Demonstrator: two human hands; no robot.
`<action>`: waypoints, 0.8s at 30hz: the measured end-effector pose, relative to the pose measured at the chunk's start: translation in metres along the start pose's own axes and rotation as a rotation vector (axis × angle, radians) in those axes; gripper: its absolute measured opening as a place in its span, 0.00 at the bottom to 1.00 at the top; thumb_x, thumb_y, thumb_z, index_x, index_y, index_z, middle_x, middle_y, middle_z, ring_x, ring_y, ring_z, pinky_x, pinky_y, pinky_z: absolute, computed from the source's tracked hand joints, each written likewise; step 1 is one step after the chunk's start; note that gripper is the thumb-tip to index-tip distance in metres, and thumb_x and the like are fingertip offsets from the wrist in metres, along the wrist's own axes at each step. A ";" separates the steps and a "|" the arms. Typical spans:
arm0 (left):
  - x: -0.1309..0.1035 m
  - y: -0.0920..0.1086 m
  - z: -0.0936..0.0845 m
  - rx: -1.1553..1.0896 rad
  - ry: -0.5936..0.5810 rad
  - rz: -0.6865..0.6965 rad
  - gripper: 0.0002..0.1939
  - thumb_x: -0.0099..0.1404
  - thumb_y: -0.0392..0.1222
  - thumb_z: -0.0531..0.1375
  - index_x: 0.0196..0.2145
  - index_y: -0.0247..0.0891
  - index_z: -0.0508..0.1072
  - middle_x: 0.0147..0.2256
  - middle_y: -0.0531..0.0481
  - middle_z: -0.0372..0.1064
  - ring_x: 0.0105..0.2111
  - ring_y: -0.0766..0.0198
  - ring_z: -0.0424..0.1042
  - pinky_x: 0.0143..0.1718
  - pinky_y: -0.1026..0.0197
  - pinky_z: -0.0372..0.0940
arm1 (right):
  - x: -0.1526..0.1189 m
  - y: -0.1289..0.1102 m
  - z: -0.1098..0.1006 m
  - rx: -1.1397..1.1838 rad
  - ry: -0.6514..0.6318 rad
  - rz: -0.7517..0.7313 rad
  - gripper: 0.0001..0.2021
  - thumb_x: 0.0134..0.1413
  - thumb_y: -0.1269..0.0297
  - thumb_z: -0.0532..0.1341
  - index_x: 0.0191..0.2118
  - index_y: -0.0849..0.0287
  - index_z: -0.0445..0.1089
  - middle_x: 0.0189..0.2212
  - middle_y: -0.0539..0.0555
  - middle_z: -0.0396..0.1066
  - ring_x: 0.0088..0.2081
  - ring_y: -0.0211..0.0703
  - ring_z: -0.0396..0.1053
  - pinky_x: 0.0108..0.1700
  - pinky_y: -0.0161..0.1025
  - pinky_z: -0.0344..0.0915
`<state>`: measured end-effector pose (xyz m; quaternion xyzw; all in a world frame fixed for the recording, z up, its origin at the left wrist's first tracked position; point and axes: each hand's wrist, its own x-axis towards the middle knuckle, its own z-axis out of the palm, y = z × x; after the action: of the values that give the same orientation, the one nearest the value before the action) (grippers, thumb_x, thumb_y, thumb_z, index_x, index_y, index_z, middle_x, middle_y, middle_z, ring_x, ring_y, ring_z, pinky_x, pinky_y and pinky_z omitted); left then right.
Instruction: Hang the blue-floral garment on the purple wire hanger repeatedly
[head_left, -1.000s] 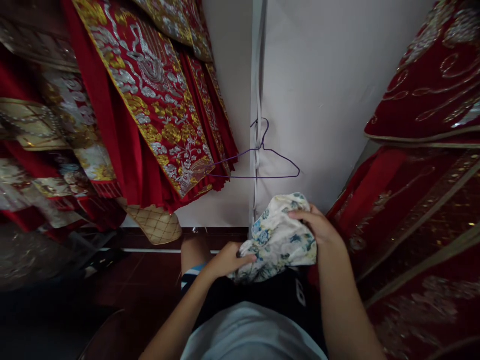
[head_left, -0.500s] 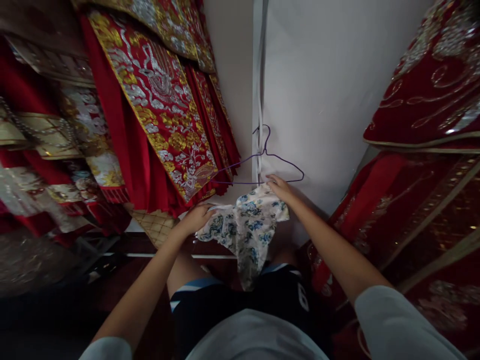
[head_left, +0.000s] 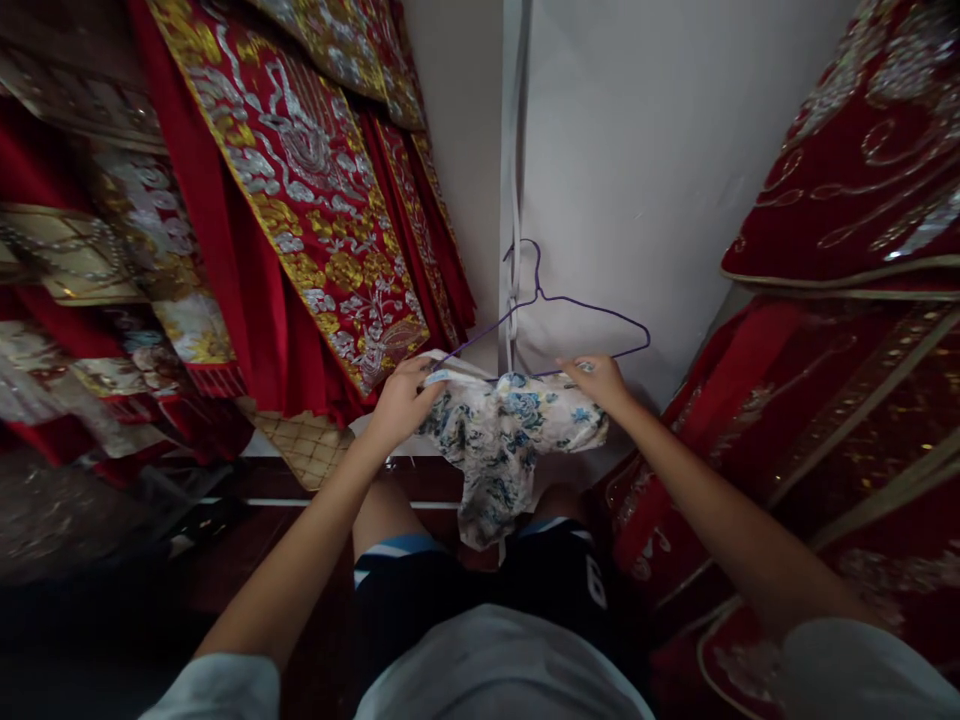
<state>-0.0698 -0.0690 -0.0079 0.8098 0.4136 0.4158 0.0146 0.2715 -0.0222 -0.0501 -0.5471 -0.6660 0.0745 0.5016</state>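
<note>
A small white garment with blue flowers (head_left: 517, 420) hangs between my two hands, over my lap. My left hand (head_left: 409, 395) is closed on its left shoulder edge, near the left end of a purple hanger (head_left: 592, 303). With fingers pinched, my right hand (head_left: 596, 380) holds the garment's upper right edge just under the hanger's lower bar. The hanger's hook is up against a pale vertical strap (head_left: 515, 200) by the wall, and its right end sticks out bare. Its left end is hidden at the garment and my left hand.
Red costumes with gold and silver embroidery (head_left: 322, 200) hang close on the left. More red beaded clothing (head_left: 847, 200) is on the right. Behind the hanger stands a pale wall (head_left: 637, 150). A quilted gold piece (head_left: 300, 445) lies beyond my left forearm.
Both hands have moved, my left up and slightly right, my right further right. The garment is raised and spread wider, now against the hanger's lower bar. The hanger has shifted right.
</note>
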 end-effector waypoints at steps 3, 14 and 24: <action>0.032 0.015 0.003 0.043 0.020 0.052 0.18 0.68 0.49 0.53 0.25 0.37 0.72 0.35 0.43 0.73 0.40 0.55 0.72 0.49 0.54 0.64 | -0.009 -0.009 0.008 -0.019 0.021 -0.005 0.26 0.52 0.44 0.58 0.15 0.56 0.54 0.17 0.45 0.43 0.22 0.35 0.45 0.27 0.38 0.43; 0.086 0.010 0.024 0.189 -0.017 0.167 0.20 0.69 0.45 0.55 0.55 0.36 0.71 0.48 0.43 0.75 0.46 0.56 0.74 0.48 0.57 0.66 | -0.046 -0.017 0.010 0.021 0.005 -0.020 0.22 0.52 0.45 0.61 0.47 0.56 0.68 0.28 0.50 0.71 0.31 0.44 0.68 0.36 0.37 0.62; 0.084 0.011 0.004 0.329 -0.017 0.155 0.20 0.71 0.48 0.51 0.47 0.37 0.79 0.40 0.43 0.77 0.40 0.54 0.75 0.42 0.58 0.66 | -0.030 0.021 -0.043 -0.013 0.233 0.035 0.46 0.43 0.59 0.63 0.69 0.66 0.50 0.32 0.53 0.72 0.31 0.46 0.69 0.38 0.43 0.68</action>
<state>-0.0337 -0.0175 0.0487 0.8343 0.4122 0.3356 -0.1465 0.3146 -0.0572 -0.0608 -0.5668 -0.5937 0.0149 0.5710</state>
